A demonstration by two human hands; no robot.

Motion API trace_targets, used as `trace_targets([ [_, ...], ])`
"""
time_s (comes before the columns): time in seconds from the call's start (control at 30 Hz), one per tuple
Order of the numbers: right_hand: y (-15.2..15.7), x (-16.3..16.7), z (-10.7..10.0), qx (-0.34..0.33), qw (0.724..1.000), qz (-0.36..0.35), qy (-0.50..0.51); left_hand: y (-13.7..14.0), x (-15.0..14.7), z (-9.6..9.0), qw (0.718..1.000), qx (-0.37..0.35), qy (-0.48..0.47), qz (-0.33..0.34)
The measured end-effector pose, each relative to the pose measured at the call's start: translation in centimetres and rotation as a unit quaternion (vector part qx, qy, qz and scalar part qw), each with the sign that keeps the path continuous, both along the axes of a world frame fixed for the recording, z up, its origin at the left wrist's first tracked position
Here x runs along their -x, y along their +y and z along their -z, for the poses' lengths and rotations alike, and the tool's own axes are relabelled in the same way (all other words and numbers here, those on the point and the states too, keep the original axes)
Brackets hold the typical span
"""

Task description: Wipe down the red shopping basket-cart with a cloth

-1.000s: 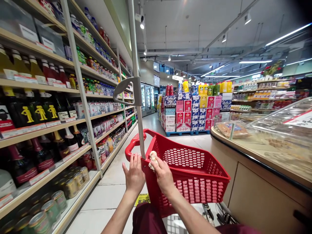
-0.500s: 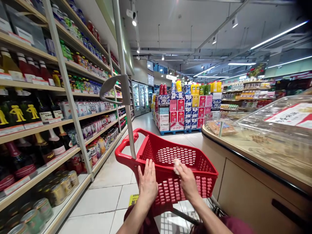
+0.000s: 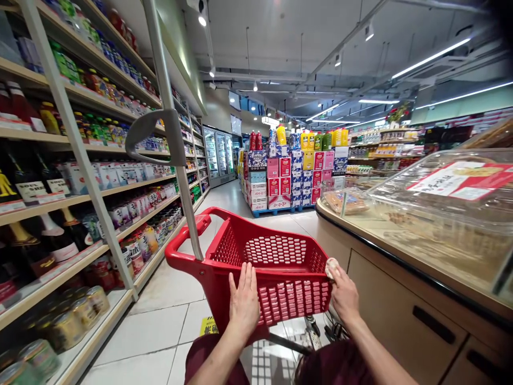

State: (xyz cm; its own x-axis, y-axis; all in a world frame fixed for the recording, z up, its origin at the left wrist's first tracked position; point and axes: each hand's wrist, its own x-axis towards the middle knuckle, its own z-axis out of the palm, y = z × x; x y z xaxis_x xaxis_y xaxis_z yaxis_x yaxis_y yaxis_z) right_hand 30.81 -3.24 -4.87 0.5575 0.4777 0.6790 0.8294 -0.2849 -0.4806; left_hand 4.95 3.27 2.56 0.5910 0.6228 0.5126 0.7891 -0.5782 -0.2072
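A red plastic shopping basket cart (image 3: 280, 289) with perforated walls stands before me, its metal handle pole (image 3: 188, 208) rising at the left end. My left hand (image 3: 243, 299) lies flat against the near side by the rim, fingers stretched out. At the right corner of the rim is my right hand (image 3: 343, 291), its fingers closed on a crumpled white wad (image 3: 331, 267) that looks like a cloth or tissue. The wad touches the basket's corner. No goods show in the visible part of the basket.
Shelves of bottles and cans (image 3: 92, 182) line the left. A counter (image 3: 401, 256) with clear plastic food boxes (image 3: 452, 187) stands close on the right. Ahead is a stacked drinks display (image 3: 288, 176). A yellow floor sign (image 3: 208, 325) lies under the cart.
My right hand has slid right along the rim with the white wad, from mid-side to the corner. The left hand stays flat on the near side. The view has turned slightly right.
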Motion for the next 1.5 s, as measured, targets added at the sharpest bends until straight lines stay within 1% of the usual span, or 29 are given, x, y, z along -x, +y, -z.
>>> trace_targets([
  [0.03, 0.0, -0.1, 0.0, -0.002, 1.000, 0.002, 0.005, -0.2, -0.5, 0.1, 1.000, 0.006, 0.004, 0.007],
  [0.07, 0.2, 0.3, -0.2, -0.007, 1.000, -0.018, -0.001, -0.4, -1.0, 0.2, 1.000, 0.012, 0.007, 0.016],
  [0.17, 0.8, 1.8, -0.7, -0.006, 0.990, -0.133, -0.049, -0.8, -2.5, 0.7, 0.999, 0.029, 0.015, 0.041],
  [0.2, 0.7, 1.7, -0.8, 0.001, 0.987, -0.150, -0.053, -0.9, -2.8, 0.8, 0.998, 0.034, 0.017, 0.047],
  [0.23, 0.5, 1.3, -0.8, 0.009, 0.989, -0.142, -0.043, -1.0, -2.9, 0.9, 0.998, 0.038, 0.020, 0.051],
  [0.27, 0.1, 0.7, -0.7, 0.015, 0.994, -0.109, -0.023, -1.0, -3.0, 1.0, 0.997, 0.041, 0.024, 0.054],
  [0.33, -0.4, -0.3, -0.5, 0.020, 0.999, -0.023, 0.023, -1.0, -3.0, 1.0, 0.997, 0.043, 0.029, 0.057],
  [0.37, -0.4, -0.2, -0.5, 0.017, 0.999, 0.002, 0.032, -1.0, -3.0, 1.0, 0.997, 0.042, 0.029, 0.058],
  [0.4, -0.2, 0.3, -0.6, 0.009, 1.000, 0.002, 0.027, -1.0, -3.0, 1.0, 0.997, 0.042, 0.030, 0.060],
  [0.43, 0.2, 1.3, -0.8, -0.001, 1.000, -0.025, 0.008, -1.0, -2.9, 0.9, 0.997, 0.043, 0.029, 0.062],
  [0.5, 1.2, 3.7, -1.4, -0.017, 0.990, -0.127, -0.057, -0.9, -2.5, 0.5, 0.997, 0.043, 0.027, 0.062],
  [0.53, 1.6, 4.6, -1.6, -0.018, 0.982, -0.171, -0.084, -0.8, -2.2, 0.3, 0.997, 0.041, 0.026, 0.058],
  [0.57, 1.8, 5.1, -1.8, -0.015, 0.976, -0.193, -0.097, -0.6, -1.8, 0.0, 0.998, 0.038, 0.025, 0.051],
  [0.6, 1.7, 5.1, -1.8, -0.008, 0.978, -0.189, -0.094, -0.4, -1.3, -0.2, 0.998, 0.034, 0.024, 0.041],
  [0.63, 1.6, 4.6, -1.8, -0.003, 0.984, -0.158, -0.077, -0.2, -0.8, -0.4, 0.999, 0.029, 0.022, 0.031],
  [0.7, 1.2, 3.3, -1.6, 0.000, 0.997, -0.071, -0.034, 0.1, 0.1, -0.7, 0.999, 0.022, 0.020, 0.019],
  [0.73, 1.2, 3.0, -1.5, 0.000, 0.999, -0.043, -0.024, 0.2, 0.5, -0.8, 1.000, 0.019, 0.018, 0.016],
  [0.77, 1.4, 3.3, -1.6, -0.004, 0.999, -0.035, -0.024, 0.2, 0.7, -0.7, 1.000, 0.017, 0.017, 0.016],
  [0.8, 1.8, 4.1, -1.7, -0.010, 0.998, -0.047, -0.032, 0.2, 0.8, -0.7, 1.000, 0.014, 0.016, 0.017],
  [0.87, 3.0, 7.1, -2.3, -0.020, 0.991, -0.119, -0.061, 0.2, 1.1, -0.6, 1.000, 0.007, 0.013, 0.021],
  [0.93, 4.0, 10.0, -2.9, -0.022, 0.976, -0.197, -0.091, 0.3, 1.8, -0.8, 1.000, 0.001, 0.009, 0.019],
  [0.97, 4.2, 10.8, -3.1, -0.023, 0.971, -0.216, -0.097, 0.4, 2.3, -1.0, 1.000, -0.002, 0.005, 0.015],
  [1.03, 4.0, 10.9, -3.1, -0.025, 0.974, -0.205, -0.090, 0.9, 3.7, -1.6, 1.000, -0.013, -0.009, -0.002],
  [1.13, 3.3, 9.4, -2.7, -0.031, 0.987, -0.143, -0.062, 1.3, 5.5, -2.2, 0.998, -0.034, -0.035, -0.028],
  [1.17, 3.4, 9.6, -2.8, -0.033, 0.988, -0.139, -0.060, 1.3, 5.9, -2.3, 0.998, -0.040, -0.041, -0.030],
  [1.23, 4.2, 11.6, -3.5, -0.047, 0.983, -0.166, -0.069, 1.1, 6.2, -2.2, 0.998, -0.047, -0.043, -0.022],
  [1.37, 6.6, 18.0, -6.2, -0.077, 0.947, -0.292, -0.113, 1.1, 7.2, -2.3, 0.997, -0.064, -0.050, -0.017],
  [1.43, 7.1, 19.0, -6.9, -0.075, 0.941, -0.310, -0.113, 1.6, 8.7, -2.9, 0.994, -0.074, -0.072, -0.036],
  [1.5, 7.1, 18.5, -6.7, -0.071, 0.950, -0.290, -0.087, 2.4, 10.6, -3.9, 0.989, -0.085, -0.102, -0.061],
])
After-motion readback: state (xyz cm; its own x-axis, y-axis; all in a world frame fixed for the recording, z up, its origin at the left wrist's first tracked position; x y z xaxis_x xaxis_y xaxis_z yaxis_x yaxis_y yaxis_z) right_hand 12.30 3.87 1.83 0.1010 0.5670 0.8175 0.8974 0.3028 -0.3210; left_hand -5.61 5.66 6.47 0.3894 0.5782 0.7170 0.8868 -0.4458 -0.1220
